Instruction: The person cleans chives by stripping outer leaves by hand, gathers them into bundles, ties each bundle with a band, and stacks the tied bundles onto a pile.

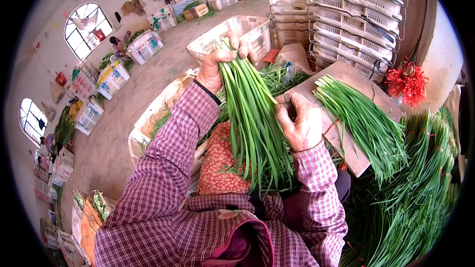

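Observation:
My left hand (217,66) is wrapped round the pale stem ends of a bunch of long green stalks (250,113), which hangs down over my lap. At the right side of the bunch, my right hand (299,118) has thumb and forefinger pinched at a single yellowish-green stalk. To the right, another pile of stalks (363,118) lies on a brown board (357,160). Under the held bunch is a red floral cloth (222,160), partly covered by the leaves.
Tied green bundles (415,193) are heaped at lower right. Red ties (408,83) hang beside stacked white crates (354,20). A white basket (198,44) stands ahead, with a lined basket (143,131) left of my lap. Other people sit by crates farther off.

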{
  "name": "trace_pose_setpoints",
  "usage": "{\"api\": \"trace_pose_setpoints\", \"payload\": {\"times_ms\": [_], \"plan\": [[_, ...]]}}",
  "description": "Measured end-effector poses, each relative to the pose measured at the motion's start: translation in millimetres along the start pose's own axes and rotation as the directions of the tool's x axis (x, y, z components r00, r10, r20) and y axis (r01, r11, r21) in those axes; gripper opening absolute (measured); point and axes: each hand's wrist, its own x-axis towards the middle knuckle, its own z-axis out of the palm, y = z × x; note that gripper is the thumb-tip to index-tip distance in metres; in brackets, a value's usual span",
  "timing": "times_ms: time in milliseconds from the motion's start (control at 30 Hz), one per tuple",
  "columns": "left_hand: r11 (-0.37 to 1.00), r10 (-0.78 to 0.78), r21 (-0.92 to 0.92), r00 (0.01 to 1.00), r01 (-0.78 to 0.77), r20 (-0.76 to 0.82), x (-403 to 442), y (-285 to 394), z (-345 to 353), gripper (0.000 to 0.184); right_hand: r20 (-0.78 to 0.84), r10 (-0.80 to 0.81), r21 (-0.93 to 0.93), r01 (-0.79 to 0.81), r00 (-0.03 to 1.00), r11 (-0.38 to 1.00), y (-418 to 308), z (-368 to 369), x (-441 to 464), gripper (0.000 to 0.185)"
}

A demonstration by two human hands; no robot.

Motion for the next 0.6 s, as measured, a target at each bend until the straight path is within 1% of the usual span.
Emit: {"api": "trace_pose_setpoints", "payload": {"times_ms": [67, 100, 133, 200, 233, 267, 333, 367, 433, 467, 533, 600], "plan": [[0.999, -0.03, 0.012, 1.0, 0.03, -0.006, -3, 0, -2, 0.021, 0.006, -0.165, -0.135, 0.164, 0.986, 0.977, -4, -12, 3, 0.014], [0.998, -0.059, 0.024, 0.998, 0.06, -0.013, -4, 0, -3, 0.022, 0.02, -0.151, -0.165, 0.153, 0.988, 0.974, -8, -18, 6, 0.013], [0.998, -0.06, 0.022, 0.998, 0.06, -0.014, -6, 0, -5, 0.022, 0.044, -0.106, -0.185, 0.112, 0.993, 0.976, -14, -26, 7, 0.011], [0.994, -0.107, 0.015, 0.994, 0.107, 0.002, -7, -1, -8, 0.022, 0.059, -0.073, -0.306, 0.087, 0.996, 0.948, -18, -38, 7, 0.011], [0.996, -0.086, 0.026, 0.996, 0.086, 0.0, -8, -3, -9, 0.022, 0.061, -0.076, -0.357, 0.093, 0.995, 0.929, -19, -42, 7, 0.01], [0.996, -0.088, 0.023, 0.996, 0.088, -0.002, -8, -6, -9, 0.022, 0.078, -0.075, -0.37, 0.099, 0.994, 0.924, -21, -47, 7, 0.01], [0.995, -0.086, -0.049, 0.995, 0.083, -0.055, -11, -12, -6, 0.022, 0.081, -0.05, -0.361, 0.076, 0.995, 0.929, -26, -49, 5, 0.01], [0.995, -0.079, -0.064, 0.997, 0.078, -0.011, -9, -13, -9, 0.021, 0.083, -0.045, -0.362, 0.072, 0.996, 0.929, -24, -49, 3, 0.01], [0.994, -0.08, -0.069, 0.997, 0.079, -0.009, -8, -15, -11, 0.021, 0.104, -0.054, -0.304, 0.083, 0.993, 0.949, -19, -48, 0, 0.01], [0.995, -0.078, -0.07, 0.997, 0.077, -0.006, -7, -16, -12, 0.022, 0.103, -0.053, -0.305, 0.082, 0.993, 0.949, -19, -49, 0, 0.01], [0.996, -0.074, -0.046, 0.997, 0.075, 0.009, -8, -18, -11, 0.022, 0.118, -0.041, -0.179, 0.062, 0.992, 0.982, -21, -55, 1, 0.01], [0.992, -0.116, -0.043, 0.993, 0.116, 0.005, -13, -21, -7, 0.023, 0.19, 0.068, -0.094, -0.05, 0.979, 0.994, -29, -65, 4, 0.012]]}}
